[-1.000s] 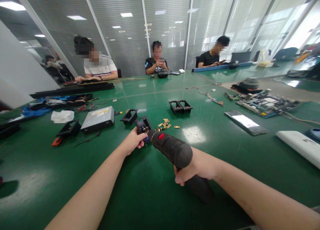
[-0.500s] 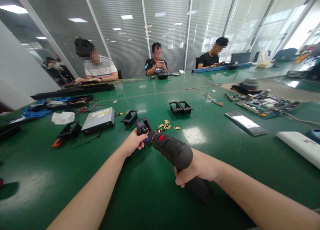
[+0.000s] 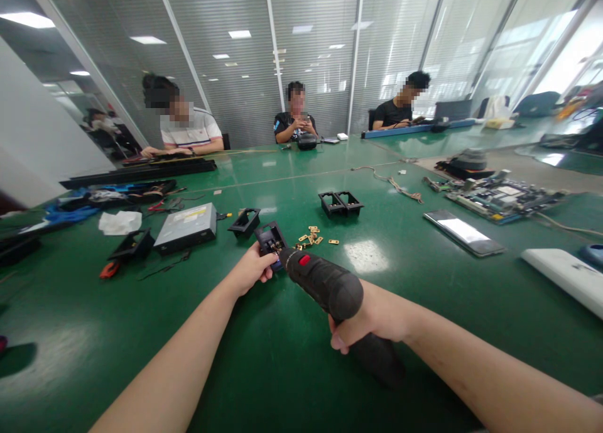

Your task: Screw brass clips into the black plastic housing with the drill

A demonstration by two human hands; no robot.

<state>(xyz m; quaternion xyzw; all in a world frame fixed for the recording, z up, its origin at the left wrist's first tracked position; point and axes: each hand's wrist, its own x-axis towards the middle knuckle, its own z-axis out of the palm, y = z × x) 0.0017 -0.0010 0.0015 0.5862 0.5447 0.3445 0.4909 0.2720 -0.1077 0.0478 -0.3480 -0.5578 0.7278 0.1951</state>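
Note:
My left hand (image 3: 254,269) grips a black plastic socket housing (image 3: 272,237) by its near side, thumb on top, and tilts it toward me. My right hand (image 3: 351,326) is wrapped round the handle of a black cordless screwdriver (image 3: 323,281) with a red switch. The tool's nose points into the housing; its bit tip and the exact contact are hidden. Just right of the housing lies a loose pile of small brass plates (image 3: 311,235). Another black housing (image 3: 245,222) stands to the left, and a joined pair of housings (image 3: 341,203) sits farther back.
Left on the green table (image 3: 400,357) are a metal disc drive (image 3: 186,227), a further black housing (image 3: 132,244) and a white tissue (image 3: 120,222). To the right lie a smartphone (image 3: 464,232), circuit boards (image 3: 506,194) and a white case (image 3: 565,276). Several people sit across the table.

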